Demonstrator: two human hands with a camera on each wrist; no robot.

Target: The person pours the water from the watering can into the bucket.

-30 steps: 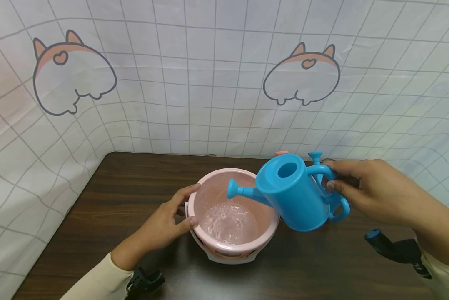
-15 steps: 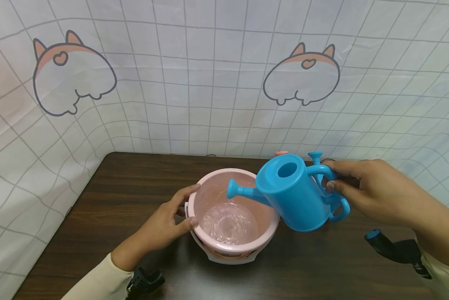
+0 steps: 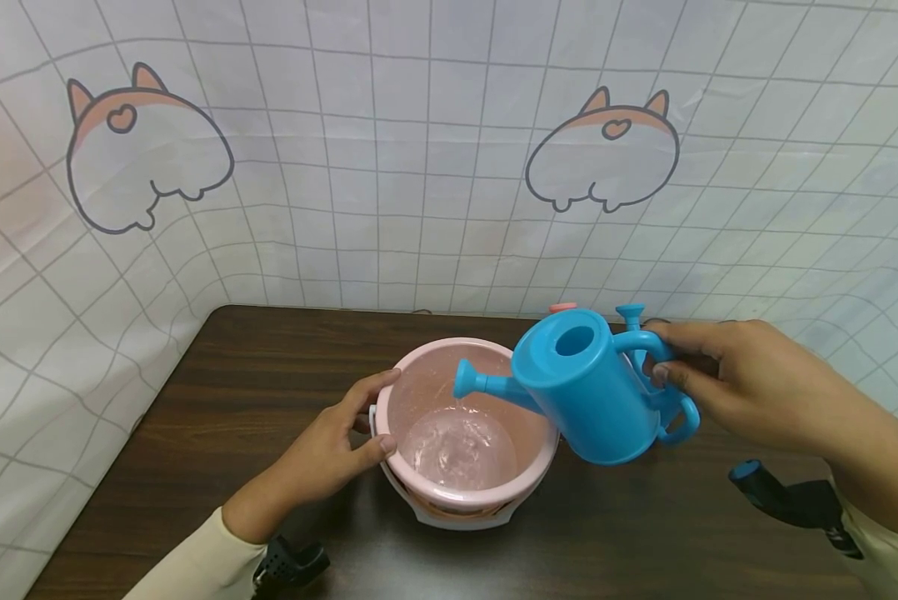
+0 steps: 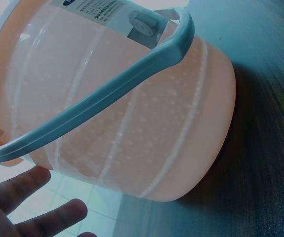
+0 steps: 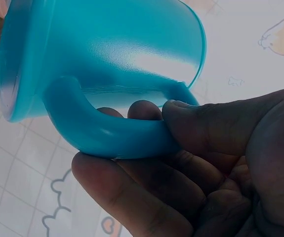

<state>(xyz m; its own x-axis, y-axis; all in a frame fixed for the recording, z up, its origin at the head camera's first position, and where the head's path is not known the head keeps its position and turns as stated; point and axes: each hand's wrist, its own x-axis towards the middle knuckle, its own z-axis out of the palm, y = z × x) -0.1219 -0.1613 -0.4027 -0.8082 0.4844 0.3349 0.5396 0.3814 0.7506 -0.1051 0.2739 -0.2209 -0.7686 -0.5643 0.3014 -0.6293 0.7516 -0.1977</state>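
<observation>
— Any writing to read?

— Only a white label [image 4: 100, 6] near the rim of the pink bucket [image 3: 527, 433], seen from the left wrist; its dark print is too small to make out. The cloth backdrop [image 3: 419, 167] carries a grid and two cartoon animal drawings, no words.

— Where is the blue watering can [image 3: 595, 387] relative to the hands?

— The right hand [image 3: 749, 383] holds it in the air at about three o'clock of the bucket, tilted, spout [image 3: 486, 385] reaching over the bucket's rim. Fingers and thumb curl round the looped handle [image 5: 117, 131] — the right wrist view shows the thumb pressed on top of it. The left hand [image 3: 336, 446] rests on the bucket's rim at nine o'clock, thumb and fingers loosely spread against the wall.

— Materials and shapes?

— The can is smooth, glossy plastic, cylindrical, with a round hole in its top. The bucket is translucent pink plastic, round, with a pale flat bail handle [image 4: 102, 94] folded down; water [image 3: 456, 446] ripples in its bottom. It stands on a dark wood-grain counter [image 3: 254, 375].
</observation>
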